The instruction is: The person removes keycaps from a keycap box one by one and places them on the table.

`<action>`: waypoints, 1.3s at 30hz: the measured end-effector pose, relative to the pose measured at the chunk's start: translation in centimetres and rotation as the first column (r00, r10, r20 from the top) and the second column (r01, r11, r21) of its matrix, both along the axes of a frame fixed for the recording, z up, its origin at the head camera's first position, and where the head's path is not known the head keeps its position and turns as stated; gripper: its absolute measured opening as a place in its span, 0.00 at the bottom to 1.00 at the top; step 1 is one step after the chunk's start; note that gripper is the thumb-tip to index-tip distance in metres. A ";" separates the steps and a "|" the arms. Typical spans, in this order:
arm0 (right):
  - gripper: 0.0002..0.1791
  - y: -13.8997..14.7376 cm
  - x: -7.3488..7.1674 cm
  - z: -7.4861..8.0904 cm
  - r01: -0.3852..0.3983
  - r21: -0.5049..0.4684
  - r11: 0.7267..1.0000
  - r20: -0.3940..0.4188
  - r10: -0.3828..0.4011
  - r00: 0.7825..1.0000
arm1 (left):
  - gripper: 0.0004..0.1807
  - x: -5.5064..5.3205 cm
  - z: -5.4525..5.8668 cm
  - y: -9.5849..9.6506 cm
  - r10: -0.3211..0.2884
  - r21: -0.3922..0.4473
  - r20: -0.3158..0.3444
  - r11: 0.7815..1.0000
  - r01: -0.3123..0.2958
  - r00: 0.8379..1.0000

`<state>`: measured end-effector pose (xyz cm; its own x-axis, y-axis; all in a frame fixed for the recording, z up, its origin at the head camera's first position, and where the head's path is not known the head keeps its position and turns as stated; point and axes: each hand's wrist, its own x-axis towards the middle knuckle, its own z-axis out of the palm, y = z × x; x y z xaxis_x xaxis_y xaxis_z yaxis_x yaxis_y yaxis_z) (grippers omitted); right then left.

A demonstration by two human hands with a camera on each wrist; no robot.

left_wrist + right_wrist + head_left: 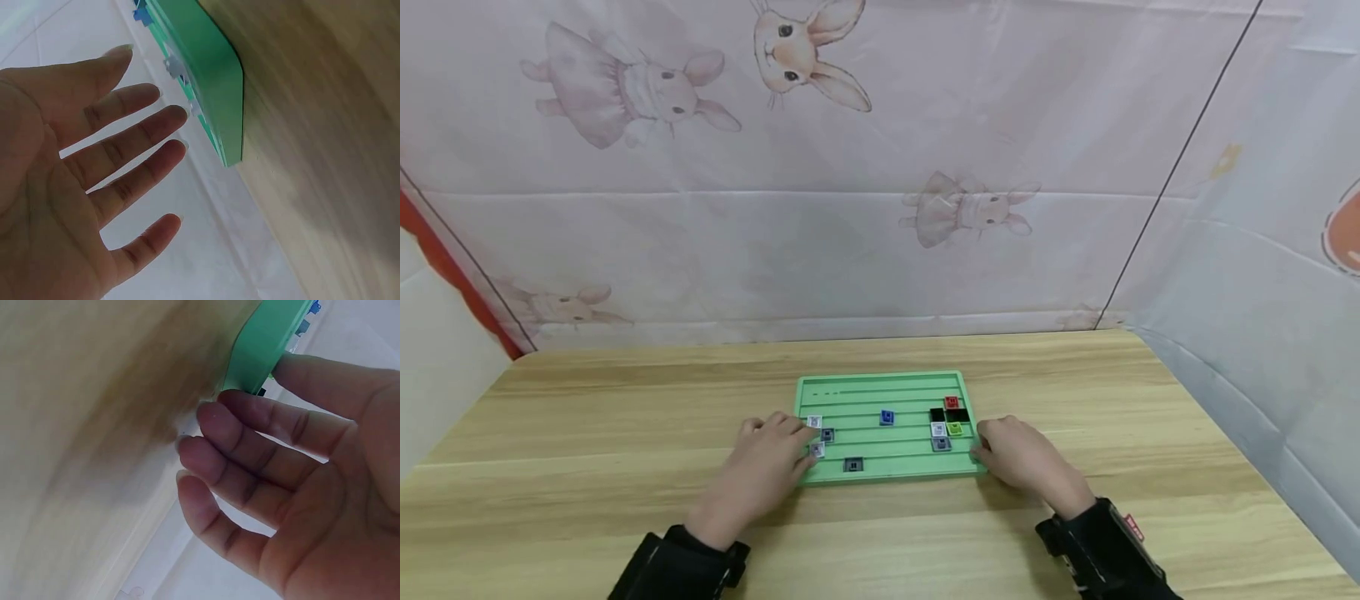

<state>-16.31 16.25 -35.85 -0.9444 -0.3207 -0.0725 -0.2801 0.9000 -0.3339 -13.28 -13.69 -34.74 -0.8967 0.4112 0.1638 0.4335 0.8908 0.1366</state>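
A light green ridged board point(902, 457) lies on the table with small square tiles on it. My left hand point(770, 458) is at the board's left side, its fingers parted and loosely extended. Close to those fingertips sit a white tile point(814, 422), a dark grey tile point(827, 435) and a pale purple tile point(817, 450). At the right edge, my right hand point(1017, 450) pinches the board: in the right wrist view the thumb point(312, 378) is at the upper rim and the index finger point(275, 419) against the side. Its other fingers are curled.
Alone on the board are a blue tile point(887, 417) and a grey tile point(853, 464). A cluster near the right edge includes a red tile point(951, 402), a yellow-green tile point(954, 429) and black pieces point(957, 414). Behind the wooden table point(647, 392) hangs a rabbit-print cloth point(820, 250).
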 end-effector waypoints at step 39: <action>0.08 -0.1 0.1 0.1 -0.008 0.009 1.000 -0.004 0.008 1.000 | 0.07 0.1 -0.9 0.7 -0.096 0.121 -0.084 0.987 0.105 0.992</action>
